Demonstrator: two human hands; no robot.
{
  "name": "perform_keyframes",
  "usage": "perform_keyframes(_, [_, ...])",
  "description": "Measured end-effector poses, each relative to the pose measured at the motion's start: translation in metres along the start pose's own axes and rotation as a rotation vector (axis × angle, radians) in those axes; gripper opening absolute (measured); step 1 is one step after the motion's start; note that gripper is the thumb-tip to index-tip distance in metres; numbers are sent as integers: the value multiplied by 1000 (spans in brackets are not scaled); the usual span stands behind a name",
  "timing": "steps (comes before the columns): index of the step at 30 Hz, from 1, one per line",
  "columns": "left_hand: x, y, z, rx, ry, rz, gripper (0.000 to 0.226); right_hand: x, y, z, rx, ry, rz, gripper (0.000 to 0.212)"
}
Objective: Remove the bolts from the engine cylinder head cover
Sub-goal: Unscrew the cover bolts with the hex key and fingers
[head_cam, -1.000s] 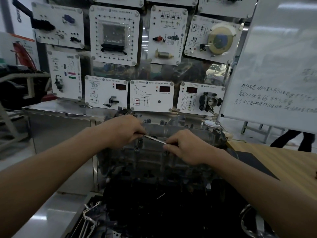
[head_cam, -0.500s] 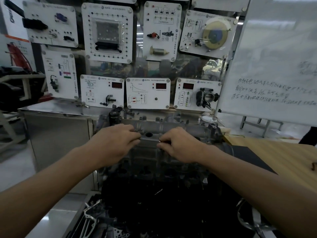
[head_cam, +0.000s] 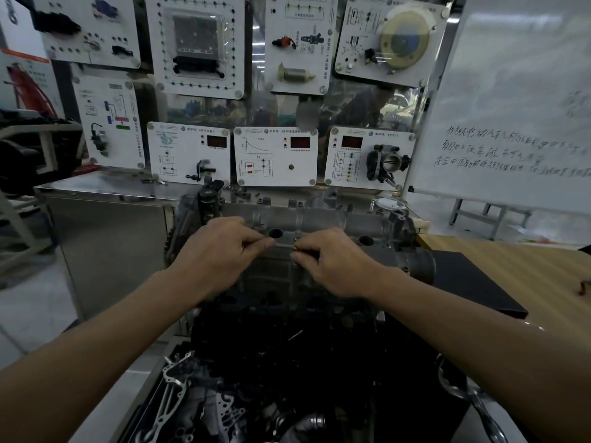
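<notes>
Over the cylinder head cover (head_cam: 323,219), your left hand (head_cam: 220,254) and right hand (head_cam: 332,263) each pinch a small piece (head_cam: 295,247), too tiny to identify.

- Cover (head_cam: 319,219): dull grey cast metal.
- Cabinet (head_cam: 105,238): glossy sheet steel.
- Table (head_cam: 527,266): matt wood grain.
- Mat (head_cam: 473,279): matt black.

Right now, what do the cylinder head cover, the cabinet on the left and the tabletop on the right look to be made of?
Cylinder head cover: seemingly cast aluminium, with a dull grey, matte surface and moulded ribs.
Cabinet: likely stainless sheet steel, smooth, showing soft reflections.
Tabletop: wood or wood-look laminate, with a pale striped grain. I cannot tell which.
</notes>
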State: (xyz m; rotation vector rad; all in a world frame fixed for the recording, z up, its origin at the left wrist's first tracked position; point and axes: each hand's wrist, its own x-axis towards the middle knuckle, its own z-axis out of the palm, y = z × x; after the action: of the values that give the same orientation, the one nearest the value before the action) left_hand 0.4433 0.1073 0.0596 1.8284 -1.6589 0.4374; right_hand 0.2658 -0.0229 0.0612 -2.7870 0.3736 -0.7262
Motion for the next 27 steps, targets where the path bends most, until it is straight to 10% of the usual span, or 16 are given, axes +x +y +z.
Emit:
perform_keyframes(19, [-42, 70, 2, 459, -110, -208, 40, -4, -3, -1, -22, -24, -48, 21])
perform_keyframes(27, [-13, 114, 12, -686, -420, -452, 14, 10, 6, -18, -49, -149, -21, 20])
